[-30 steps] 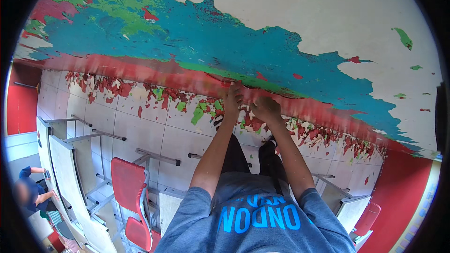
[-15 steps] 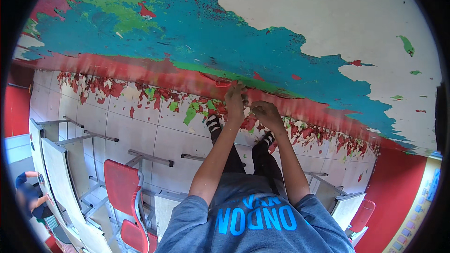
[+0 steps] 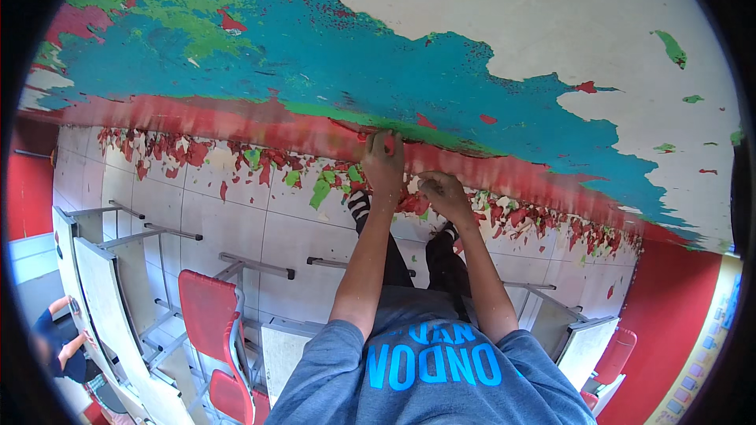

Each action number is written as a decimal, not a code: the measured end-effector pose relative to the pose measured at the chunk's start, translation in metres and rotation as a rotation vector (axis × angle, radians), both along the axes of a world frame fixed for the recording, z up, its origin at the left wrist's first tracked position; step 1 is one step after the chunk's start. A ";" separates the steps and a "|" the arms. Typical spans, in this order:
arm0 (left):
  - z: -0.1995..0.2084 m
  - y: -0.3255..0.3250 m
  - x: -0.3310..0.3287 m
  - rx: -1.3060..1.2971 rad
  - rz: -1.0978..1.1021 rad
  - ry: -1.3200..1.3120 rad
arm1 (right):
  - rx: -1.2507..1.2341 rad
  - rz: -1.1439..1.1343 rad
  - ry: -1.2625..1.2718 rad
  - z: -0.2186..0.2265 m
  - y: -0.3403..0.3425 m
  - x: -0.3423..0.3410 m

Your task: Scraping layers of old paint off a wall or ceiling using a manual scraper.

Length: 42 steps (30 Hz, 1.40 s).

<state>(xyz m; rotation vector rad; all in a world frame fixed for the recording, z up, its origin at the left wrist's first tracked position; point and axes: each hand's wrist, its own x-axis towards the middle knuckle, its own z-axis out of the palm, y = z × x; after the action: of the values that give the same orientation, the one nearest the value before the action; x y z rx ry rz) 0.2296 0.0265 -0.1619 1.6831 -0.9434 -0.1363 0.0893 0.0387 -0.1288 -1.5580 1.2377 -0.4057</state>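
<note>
The wall stands before the person; paint flakes lie on the floor along its foot. A chair and benches stand left, another bench and chair right.

Head-worn fisheye, looking steeply down; shirt close, painted wall ahead, floor farther below.

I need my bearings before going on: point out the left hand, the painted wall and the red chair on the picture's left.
Left hand (image 3: 383,163): head view, on the back of the hand.
Painted wall (image 3: 409,70): head view, on its blue patch.
Red chair (image 3: 209,316): head view, on the backrest.
</note>
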 end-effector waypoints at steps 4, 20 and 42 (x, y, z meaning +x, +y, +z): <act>-0.003 -0.001 0.004 0.071 -0.016 0.010 | 0.038 0.023 0.073 0.000 0.001 -0.008; -0.007 -0.009 0.008 0.043 0.044 -0.150 | 0.052 -0.026 0.051 -0.010 0.005 -0.021; -0.005 -0.003 0.011 0.002 -0.005 -0.125 | 0.123 -0.053 0.007 -0.018 0.010 -0.035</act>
<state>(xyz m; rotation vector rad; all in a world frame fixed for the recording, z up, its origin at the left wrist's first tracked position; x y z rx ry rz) 0.2407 0.0238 -0.1667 1.7062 -1.0410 -0.0351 0.0548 0.0491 -0.1463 -1.4257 1.2873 -0.3516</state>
